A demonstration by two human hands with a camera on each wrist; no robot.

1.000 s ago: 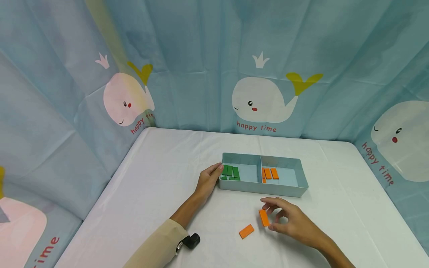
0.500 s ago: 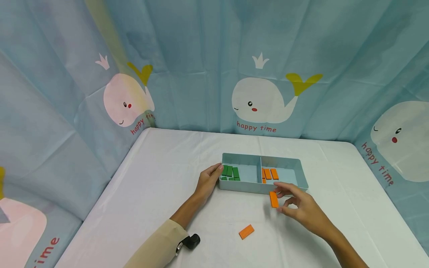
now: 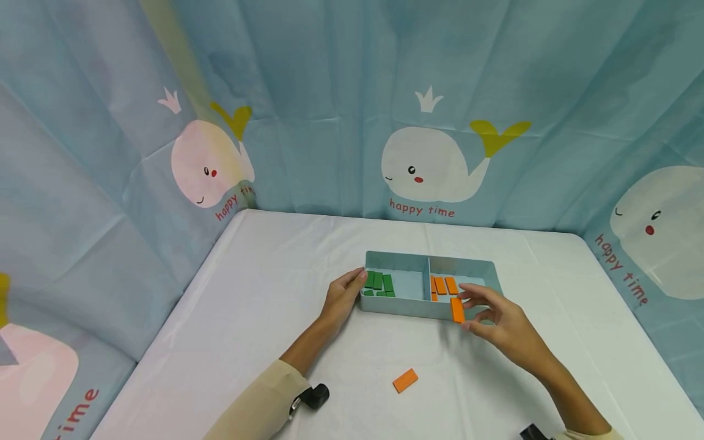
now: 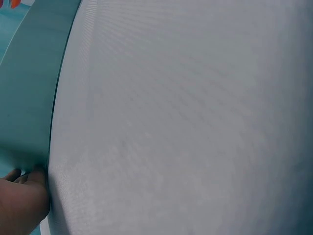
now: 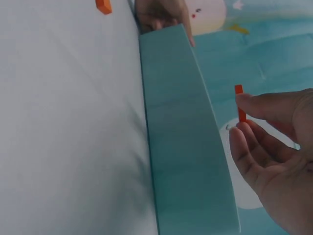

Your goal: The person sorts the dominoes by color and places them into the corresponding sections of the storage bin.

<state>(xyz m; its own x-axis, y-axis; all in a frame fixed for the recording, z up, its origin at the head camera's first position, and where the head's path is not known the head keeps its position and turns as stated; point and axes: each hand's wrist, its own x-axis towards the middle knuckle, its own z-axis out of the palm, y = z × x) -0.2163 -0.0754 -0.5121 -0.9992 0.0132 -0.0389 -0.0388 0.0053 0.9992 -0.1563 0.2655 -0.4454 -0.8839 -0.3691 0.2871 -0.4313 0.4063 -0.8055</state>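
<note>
My right hand (image 3: 503, 324) pinches an orange rectangular block (image 3: 458, 310) between thumb and fingers, in front of the right compartment. The right wrist view shows this block (image 5: 240, 104) edge-on, raised above the rim. A shallow blue-green box (image 3: 404, 305) with one divider stands on the table. My left hand (image 3: 342, 297) grips its left end; the wall partly hides the fingers. Several green blocks (image 3: 377, 281) lie in the left compartment, several orange blocks (image 3: 440, 285) in the right one beside the divider. Another orange block (image 3: 405, 381) lies on the cloth in front.
White cloth (image 3: 264, 269) covers the table. Behind and along its sides hangs a blue curtain (image 3: 313, 159) printed with whales. A small black device (image 3: 315, 396) sits at the left cuff, and another black device (image 3: 532, 432) shows near the right cuff.
My right hand has carried the pinched orange block away from me and to the right, from above the cloth to the box's front wall. The left hand and box have stayed put.
</note>
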